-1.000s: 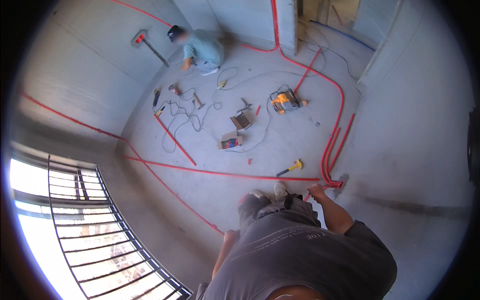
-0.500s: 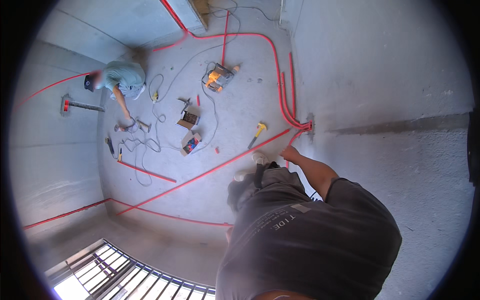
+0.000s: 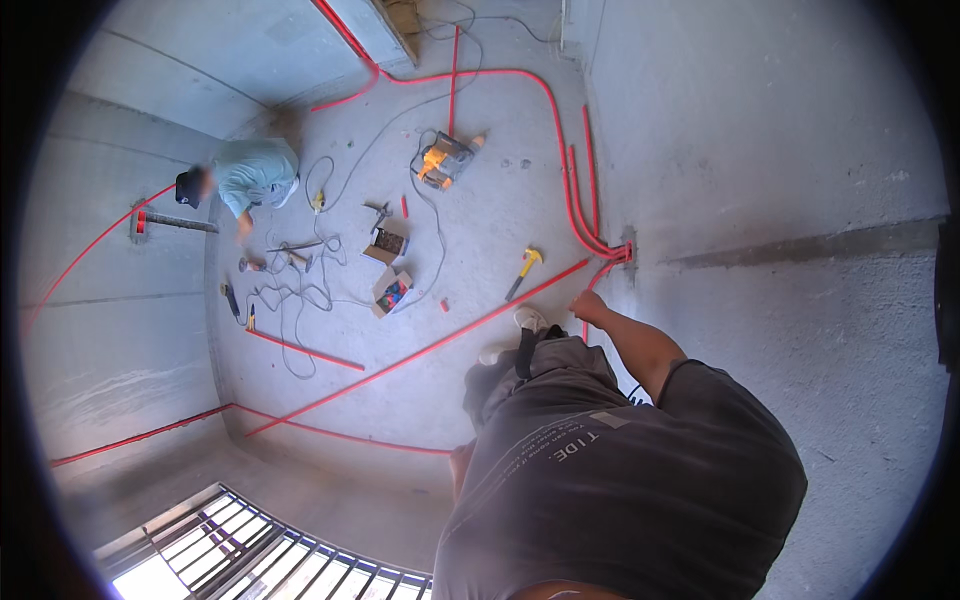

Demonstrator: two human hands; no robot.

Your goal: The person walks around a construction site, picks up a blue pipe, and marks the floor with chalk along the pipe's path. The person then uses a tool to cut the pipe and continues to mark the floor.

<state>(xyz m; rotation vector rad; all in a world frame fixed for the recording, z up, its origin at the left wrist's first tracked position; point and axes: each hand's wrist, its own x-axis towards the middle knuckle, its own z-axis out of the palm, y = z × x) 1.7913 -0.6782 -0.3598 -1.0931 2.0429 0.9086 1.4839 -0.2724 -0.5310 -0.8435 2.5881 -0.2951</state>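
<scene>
My right hand (image 3: 588, 307) is closed around a red conduit pipe (image 3: 586, 331) that curves down from the wall box beside it. My left hand (image 3: 462, 464) shows only in part past the edge of my dark shirt, beside the end of a long red pipe (image 3: 345, 435) along the floor; its fingers are hidden. Just ahead of my shoes lies a yellow-headed hammer (image 3: 524, 272). Another straight red pipe (image 3: 420, 345) crosses the floor diagonally toward the wall box (image 3: 627, 252).
A co-worker (image 3: 255, 175) crouches at the far left near power tools (image 3: 297, 258) and tangled grey cable. Two open cardboard boxes (image 3: 392, 290) hold small parts. An orange and grey machine (image 3: 440, 160) stands farther back. Red pipes (image 3: 560, 150) run along the right wall; a barred window (image 3: 270, 550) is lower left.
The whole view has shifted slightly. The co-worker's hand has come away from the tool on the floor. My right hand keeps its grip on the pipe.
</scene>
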